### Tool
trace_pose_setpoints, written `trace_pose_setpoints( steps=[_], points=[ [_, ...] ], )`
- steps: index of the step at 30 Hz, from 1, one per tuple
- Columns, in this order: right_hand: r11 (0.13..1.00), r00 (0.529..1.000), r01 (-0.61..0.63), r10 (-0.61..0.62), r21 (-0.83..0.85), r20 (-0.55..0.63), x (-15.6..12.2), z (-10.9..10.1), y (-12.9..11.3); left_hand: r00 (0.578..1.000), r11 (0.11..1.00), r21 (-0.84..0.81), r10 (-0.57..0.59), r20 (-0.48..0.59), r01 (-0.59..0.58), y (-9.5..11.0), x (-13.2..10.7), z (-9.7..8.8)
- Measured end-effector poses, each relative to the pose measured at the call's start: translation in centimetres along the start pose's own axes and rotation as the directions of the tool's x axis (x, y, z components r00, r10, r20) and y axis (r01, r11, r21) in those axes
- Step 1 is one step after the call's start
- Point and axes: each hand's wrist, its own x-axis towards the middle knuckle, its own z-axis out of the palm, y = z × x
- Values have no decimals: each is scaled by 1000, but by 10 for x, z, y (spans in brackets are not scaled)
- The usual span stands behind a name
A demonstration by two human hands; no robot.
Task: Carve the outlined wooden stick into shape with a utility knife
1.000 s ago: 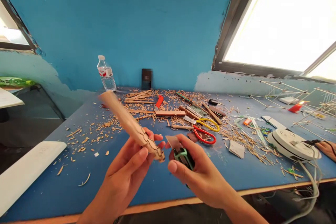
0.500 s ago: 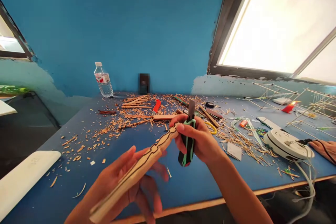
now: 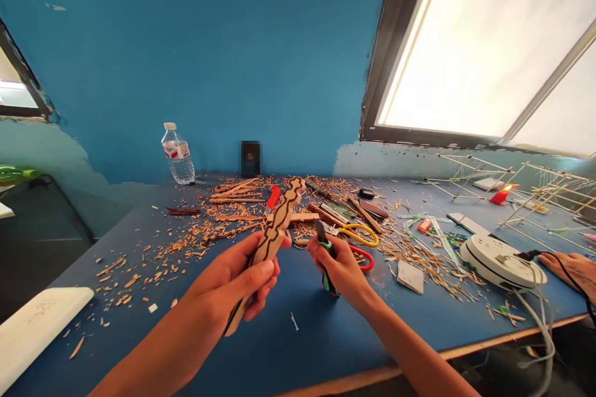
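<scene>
My left hand [image 3: 251, 273] is wrapped round a flat wooden strip [image 3: 280, 216], which slants upward with its far end above the shavings. Dark wavy lines run along the strip, and its upper part has a scalloped outline. Just to the right, my right hand [image 3: 338, 260] grips a black and green utility knife [image 3: 330, 270], its blade pointing up and slightly left, apart from the strip. Scissors with a yellow handle [image 3: 361, 234] and a red handle [image 3: 365, 258] lie behind my right hand. A red-handled cutter [image 3: 274, 197] rests among the shavings.
Wood shavings [image 3: 186, 242] litter the blue table [image 3: 153, 360]. A water bottle [image 3: 178, 155] stands at the back left, a white slab [image 3: 46, 329] at the left edge. Rightward are a round power strip [image 3: 500, 260], stick frames [image 3: 465, 177], a lit red candle [image 3: 500, 196] and another person's hand [image 3: 570, 273].
My left hand has closed round the wooden strip, which is now tipped more upright. My right hand has let go of the strip's end and moved slightly down, keeping the knife.
</scene>
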Motion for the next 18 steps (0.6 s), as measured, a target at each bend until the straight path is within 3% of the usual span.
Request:
trace_pose_setpoints(
  steps=[4,8,10,13,15,18],
  points=[
    [991,998,46,-39,-124,57,1,-1,7,991,991,-36,129,34,-128,30,12,8],
    [937,976,201,-217,-286,-24,10,-10,-35,976,961,175,219,-9,-215,41,20,9],
    [873,937,292,-343,-391,-68,17,-15,-69,948,924,247,313,-56,-291,40,24,10],
    [728,858,403,-511,-555,-47,29,-17,-110,905,902,183,413,-101,-391,39,30,15],
    [632,811,451,-585,-630,-6,36,-12,-123,902,896,150,430,-50,-418,41,33,19],
    [516,756,488,-654,-704,44,45,-3,-122,887,873,179,462,-9,-453,43,33,21]
  ],
)
